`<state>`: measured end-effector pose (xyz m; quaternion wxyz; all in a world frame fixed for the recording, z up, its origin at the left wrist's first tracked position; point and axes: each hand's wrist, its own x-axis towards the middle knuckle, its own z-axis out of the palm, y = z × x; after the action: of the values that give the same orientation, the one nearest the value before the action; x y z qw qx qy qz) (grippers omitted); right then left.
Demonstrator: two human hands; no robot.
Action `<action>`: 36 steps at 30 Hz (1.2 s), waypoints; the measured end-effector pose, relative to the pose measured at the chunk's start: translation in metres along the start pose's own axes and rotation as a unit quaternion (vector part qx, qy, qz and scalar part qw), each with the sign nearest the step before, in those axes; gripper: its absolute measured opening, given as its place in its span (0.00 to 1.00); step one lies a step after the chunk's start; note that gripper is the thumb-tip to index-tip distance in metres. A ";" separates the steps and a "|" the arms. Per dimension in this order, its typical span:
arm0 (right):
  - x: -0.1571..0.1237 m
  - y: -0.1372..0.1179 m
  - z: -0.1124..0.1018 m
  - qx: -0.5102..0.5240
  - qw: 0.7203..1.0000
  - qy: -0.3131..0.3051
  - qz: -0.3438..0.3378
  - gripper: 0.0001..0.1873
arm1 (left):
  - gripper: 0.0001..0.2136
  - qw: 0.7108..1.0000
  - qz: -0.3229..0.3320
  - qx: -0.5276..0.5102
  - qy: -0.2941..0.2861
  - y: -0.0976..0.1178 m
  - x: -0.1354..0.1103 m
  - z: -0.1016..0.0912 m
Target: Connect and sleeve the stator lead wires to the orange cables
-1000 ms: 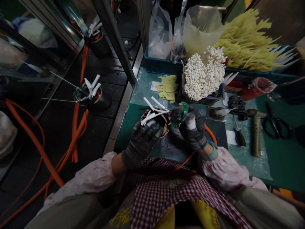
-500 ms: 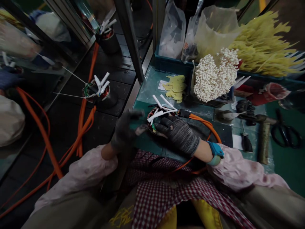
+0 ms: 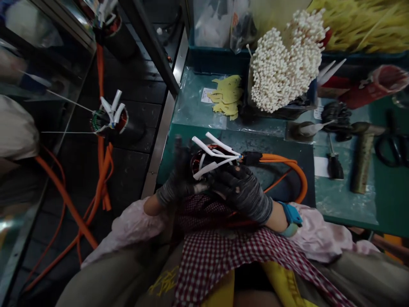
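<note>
A copper-wound motor stator [image 3: 207, 161] sits on the dark green bench mat, with white sleeved leads [image 3: 211, 147] fanning up from it. My right hand [image 3: 239, 192], in a dark glove, is closed over its near side. A black connector [image 3: 251, 158] joins the leads to an orange cable [image 3: 287, 164] that curves off to the right. My left hand [image 3: 178, 177], also gloved and blurred by motion, is raised against the stator's left side. I cannot tell whether it grips anything.
Left of the bench, a second stator [image 3: 110, 120] with white sleeves stands on a dark surface among orange cables [image 3: 102, 187]. Beyond my hands lie yellow paper pieces [image 3: 227, 96], a bundle of white-tipped sticks [image 3: 284, 68], a screwdriver [image 3: 334, 164], a hammer [image 3: 362, 157] and scissors [image 3: 393, 147].
My left hand has come back from its raised position to the stator's left side. My right hand has closed further over the stator. The whole view has shifted upward and tilted.
</note>
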<state>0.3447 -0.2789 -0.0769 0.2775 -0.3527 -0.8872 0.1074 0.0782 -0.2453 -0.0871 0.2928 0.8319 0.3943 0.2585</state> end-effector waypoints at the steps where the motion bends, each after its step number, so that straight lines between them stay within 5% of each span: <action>1: -0.001 0.001 0.000 0.009 1.000 -0.005 -0.001 0.18 | 0.52 1.000 -0.001 -0.017 0.005 0.001 0.000 0.001; 5: 0.002 0.000 0.001 0.032 0.999 -0.020 0.020 0.21 | 0.43 0.997 -0.005 -0.078 0.014 0.007 0.005 0.000; 9: 0.004 -0.006 -0.001 0.028 0.999 0.001 0.028 0.22 | 0.45 0.994 -0.026 -0.103 -0.001 0.011 0.002 0.001; 14: -0.008 -0.002 -0.034 -0.027 0.995 0.061 -0.076 0.18 | 0.46 0.995 -0.030 -0.084 0.034 0.017 0.004 0.012; 18: -0.011 0.012 -0.051 -0.066 0.994 0.088 0.025 0.17 | 0.43 0.996 0.017 -0.059 0.069 0.036 0.021 0.016; 23: -0.014 0.022 -0.044 -0.051 0.981 0.013 0.185 0.31 | 0.47 0.999 0.043 0.003 0.031 0.060 0.039 0.012; 29: -0.027 0.028 -0.043 -0.041 0.985 -0.007 0.166 0.42 | 0.45 0.997 0.075 0.034 -0.003 0.059 0.042 0.012; 36: -0.033 0.026 -0.031 -0.146 0.981 0.013 0.130 0.40 | 0.44 0.992 0.114 0.048 -0.004 0.049 0.042 0.010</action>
<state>0.3961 -0.2828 -0.0751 0.2186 -0.5031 -0.8361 0.0075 0.1326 -0.2392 -0.0519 0.2230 0.8856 0.3076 0.2673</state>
